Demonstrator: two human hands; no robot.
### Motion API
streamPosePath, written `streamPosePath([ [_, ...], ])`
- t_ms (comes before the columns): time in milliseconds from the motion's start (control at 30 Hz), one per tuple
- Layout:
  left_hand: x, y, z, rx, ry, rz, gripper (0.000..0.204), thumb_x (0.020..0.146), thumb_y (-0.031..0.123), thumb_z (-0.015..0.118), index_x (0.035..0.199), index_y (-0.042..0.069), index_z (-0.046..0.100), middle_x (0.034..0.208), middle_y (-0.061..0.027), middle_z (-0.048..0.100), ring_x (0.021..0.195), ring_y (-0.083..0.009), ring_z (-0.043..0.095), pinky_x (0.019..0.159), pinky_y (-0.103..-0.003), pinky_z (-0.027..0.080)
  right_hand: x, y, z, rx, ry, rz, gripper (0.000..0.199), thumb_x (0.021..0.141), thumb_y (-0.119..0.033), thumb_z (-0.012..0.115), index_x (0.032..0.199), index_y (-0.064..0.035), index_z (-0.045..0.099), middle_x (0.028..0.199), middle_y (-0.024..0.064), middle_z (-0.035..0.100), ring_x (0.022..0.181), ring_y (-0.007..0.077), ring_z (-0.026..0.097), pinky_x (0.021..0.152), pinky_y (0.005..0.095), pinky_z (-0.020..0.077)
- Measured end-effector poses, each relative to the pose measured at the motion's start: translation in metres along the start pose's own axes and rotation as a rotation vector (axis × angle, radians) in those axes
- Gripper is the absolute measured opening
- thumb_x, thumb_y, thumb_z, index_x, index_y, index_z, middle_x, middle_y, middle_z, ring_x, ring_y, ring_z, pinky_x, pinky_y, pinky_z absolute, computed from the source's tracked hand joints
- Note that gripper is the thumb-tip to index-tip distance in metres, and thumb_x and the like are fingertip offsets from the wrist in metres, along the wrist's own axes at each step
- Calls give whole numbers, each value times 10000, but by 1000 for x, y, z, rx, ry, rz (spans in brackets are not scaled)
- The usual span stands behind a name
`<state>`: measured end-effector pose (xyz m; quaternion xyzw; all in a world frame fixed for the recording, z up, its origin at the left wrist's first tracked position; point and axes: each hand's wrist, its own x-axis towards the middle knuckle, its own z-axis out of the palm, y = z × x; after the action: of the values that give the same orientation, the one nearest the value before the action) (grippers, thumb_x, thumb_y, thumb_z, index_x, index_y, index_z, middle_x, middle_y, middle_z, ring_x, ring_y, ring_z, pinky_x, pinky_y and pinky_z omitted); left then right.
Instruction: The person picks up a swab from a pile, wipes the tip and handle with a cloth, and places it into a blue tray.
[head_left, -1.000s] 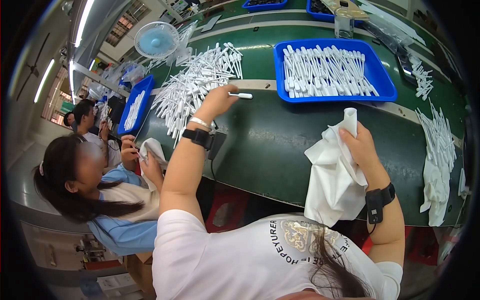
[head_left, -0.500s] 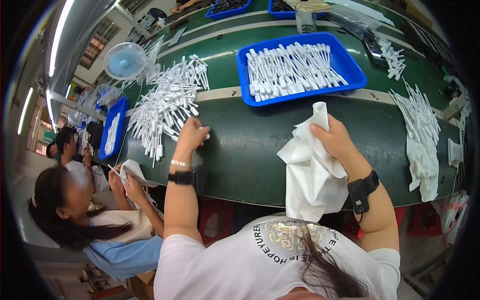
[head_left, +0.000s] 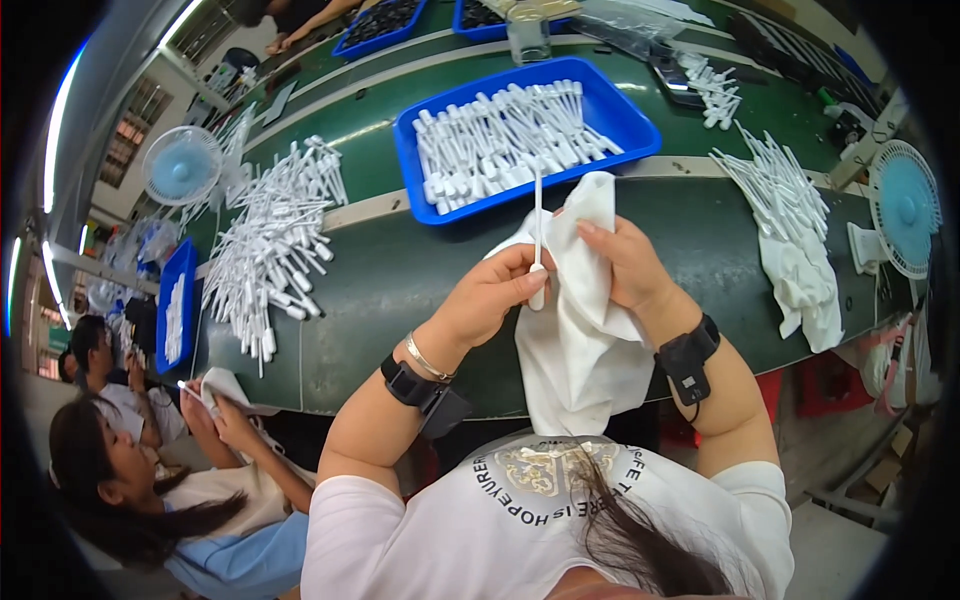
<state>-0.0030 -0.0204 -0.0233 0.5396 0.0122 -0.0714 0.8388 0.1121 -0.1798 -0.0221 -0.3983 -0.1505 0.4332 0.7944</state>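
Note:
My left hand [head_left: 478, 302] pinches a slim white stick [head_left: 539, 225] by its thicker lower end, and the stick points upright, away from me. Close beside it, my right hand [head_left: 632, 262] grips a white cloth [head_left: 578, 355], whose folds hang down over the near table edge. Part of the cloth lies behind the stick and the left fingers. Just beyond both hands stands a blue tray [head_left: 440, 214] with many similar white sticks laid in rows. A loose heap of such sticks [head_left: 270, 240] spreads over the green table to the left.
More white sticks [head_left: 775, 190] lie at the right beside a crumpled white cloth [head_left: 803, 290]. A small fan [head_left: 905, 210] stands at the right edge, another fan [head_left: 182, 166] at the far left. A co-worker [head_left: 110, 480] sits at my left. A clear jar [head_left: 528, 35] is behind the tray.
My left hand has moved right, from the heap to beside the cloth, and now holds a stick. The right hand with the cloth has shifted slightly left, and the view has turned right.

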Motion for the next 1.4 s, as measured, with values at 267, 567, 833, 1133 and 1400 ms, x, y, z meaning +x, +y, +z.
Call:
streamPosePath([
  [267, 6, -19, 5, 223, 5, -47, 200, 873, 166, 518, 994, 10, 548, 836, 3, 548, 717, -53, 473, 650, -193, 389, -4, 9, 1, -350, 33, 38, 261, 833, -176, 577, 1031, -10, 536, 888, 56, 588, 798, 121, 566, 695, 255, 466],
  [567, -6, -16, -3, 374, 42, -22, 196, 854, 192, 555, 914, 8, 589, 747, 20, 559, 654, -44, 483, 594, -187, 404, -8, 11, 8, -476, 2, -111, 305, 807, -182, 619, 1045, -18, 520, 893, 32, 567, 806, 88, 527, 717, 228, 427],
  [833, -6, -13, 2, 243, 240, 22, 171, 856, 163, 537, 886, 2, 584, 743, -8, 578, 660, -65, 502, 588, -199, 406, -3, 2, 5, -945, 152, -311, 372, 784, -161, 634, 1098, -28, 484, 962, 68, 561, 844, 100, 529, 727, 241, 436],
  [1133, -13, -9, 0, 129, 192, 150, 170, 866, 161, 509, 886, 5, 573, 744, -37, 577, 617, -77, 482, 572, -198, 398, -3, -3, 2, -970, 216, -160, 221, 801, -156, 610, 952, 3, 590, 831, 49, 617, 746, 97, 558, 664, 236, 451],
  [1400, -9, -8, 0, 3, 307, 252, 175, 873, 168, 508, 898, 9, 576, 763, -29, 578, 629, -71, 495, 579, -201, 413, -4, 5, 0, -384, 73, -34, 253, 883, -184, 503, 1046, 6, 540, 942, 57, 604, 814, 109, 571, 712, 251, 466],
])
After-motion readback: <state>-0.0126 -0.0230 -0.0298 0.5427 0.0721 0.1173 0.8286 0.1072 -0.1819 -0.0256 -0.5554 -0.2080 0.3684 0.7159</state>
